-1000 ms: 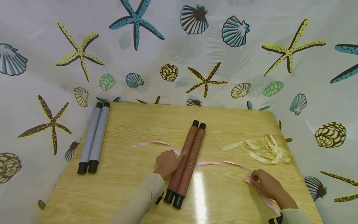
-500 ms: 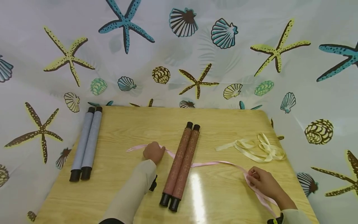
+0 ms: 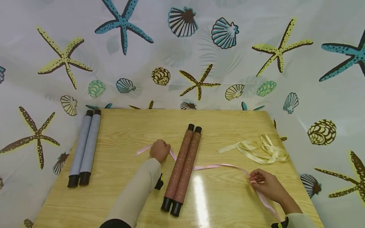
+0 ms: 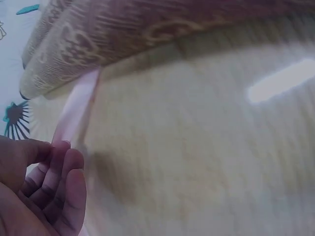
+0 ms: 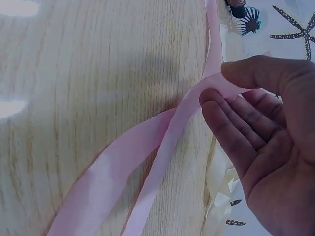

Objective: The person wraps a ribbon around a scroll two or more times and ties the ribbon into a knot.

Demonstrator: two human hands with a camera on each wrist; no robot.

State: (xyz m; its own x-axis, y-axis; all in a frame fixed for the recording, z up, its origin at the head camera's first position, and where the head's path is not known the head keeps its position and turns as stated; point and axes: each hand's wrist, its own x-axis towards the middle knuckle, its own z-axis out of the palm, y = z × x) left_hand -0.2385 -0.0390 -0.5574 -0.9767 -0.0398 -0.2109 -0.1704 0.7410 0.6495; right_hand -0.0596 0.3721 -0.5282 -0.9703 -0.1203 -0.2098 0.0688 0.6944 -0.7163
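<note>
Shifted since the earliest frame, the left hand (image 3: 160, 150) has been taken off the two brown rolls (image 3: 187, 169) and is now placed beside them, on the pink ribbon (image 3: 216, 165). In the left wrist view the ribbon is seen pinched between thumb and forefinger, the other fingers being curled inward. By the right hand (image 3: 268, 183) it is likewise pinched at thumb and fingertips, the remaining fingers loosely bent; such a light grip is presumably suited to a thin, flat strip. The ribbon is laid across the table (image 3: 128, 126), reaching out on both sides of the rolls; it seems to be passed beneath them, and their weight may keep its middle in place. Two grey-blue rolls (image 3: 91, 145) and a cream ribbon (image 3: 228, 148) are set to either side, apparently so that the middle is left unobstructed.
</note>
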